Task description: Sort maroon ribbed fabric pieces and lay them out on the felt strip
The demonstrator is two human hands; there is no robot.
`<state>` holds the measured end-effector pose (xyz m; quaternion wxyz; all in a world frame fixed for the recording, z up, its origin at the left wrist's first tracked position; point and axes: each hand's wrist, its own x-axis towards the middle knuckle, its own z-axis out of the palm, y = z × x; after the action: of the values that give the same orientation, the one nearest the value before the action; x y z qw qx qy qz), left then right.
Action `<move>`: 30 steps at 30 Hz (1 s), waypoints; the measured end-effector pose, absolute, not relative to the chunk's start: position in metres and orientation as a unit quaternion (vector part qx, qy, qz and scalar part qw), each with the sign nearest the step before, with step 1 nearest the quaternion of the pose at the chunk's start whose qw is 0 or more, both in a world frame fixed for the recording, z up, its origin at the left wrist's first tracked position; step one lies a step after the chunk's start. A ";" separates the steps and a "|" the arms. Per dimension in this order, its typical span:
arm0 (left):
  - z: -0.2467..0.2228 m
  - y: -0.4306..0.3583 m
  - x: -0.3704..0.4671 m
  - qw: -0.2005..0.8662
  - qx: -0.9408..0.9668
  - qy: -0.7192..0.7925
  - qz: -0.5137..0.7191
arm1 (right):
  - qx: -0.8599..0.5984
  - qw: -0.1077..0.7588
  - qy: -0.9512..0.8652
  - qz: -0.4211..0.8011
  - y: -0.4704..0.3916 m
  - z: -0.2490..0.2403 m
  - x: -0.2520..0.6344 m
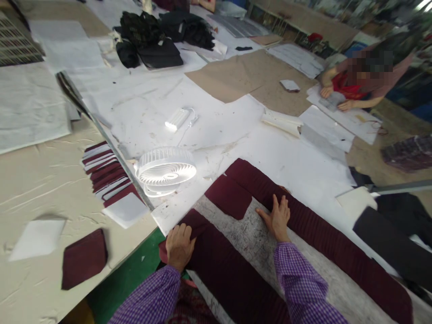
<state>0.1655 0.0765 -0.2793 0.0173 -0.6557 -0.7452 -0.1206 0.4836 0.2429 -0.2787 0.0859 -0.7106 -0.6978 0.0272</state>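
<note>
Two long rows of overlapping maroon fabric pieces lie on a grey speckled board in front of me. My left hand (179,246) is closed on the end of the near row (229,265), where a maroon fabric piece (195,220) is folded up beside the fingers. My right hand (277,219) rests on the near edge of the far row (317,225), its fingers spread and nothing gripped. Between the rows, left of my right hand, a separate maroon piece (228,196) lies flat on the board (243,234).
A white fan (167,168) and a white power pack (177,119) stand ahead. To the left are a fanned stack of maroon and white pieces (108,171) and a maroon pile (84,258). Dark bags (148,40) lie behind. A co-worker (367,76) handles cloth at right.
</note>
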 end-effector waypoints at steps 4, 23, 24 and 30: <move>-0.280 0.077 0.166 0.021 -0.656 -0.745 -0.122 | -0.708 0.102 -0.698 0.036 0.245 -0.275 0.486; -0.283 0.075 0.166 0.016 -0.648 -0.752 -0.120 | -0.529 0.131 -0.822 0.167 0.287 -0.236 0.423; -0.284 0.076 0.166 0.018 -0.648 -0.752 -0.120 | -0.513 0.116 -0.832 0.175 0.294 -0.236 0.414; -0.285 0.076 0.166 0.020 -0.649 -0.750 -0.123 | -0.440 0.010 -0.876 0.198 0.333 -0.228 0.372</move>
<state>0.1663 0.0760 -0.2848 0.0196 -0.6492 -0.7503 -0.1235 0.3719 0.3330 -0.2283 0.0098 -0.4397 -0.8759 0.1984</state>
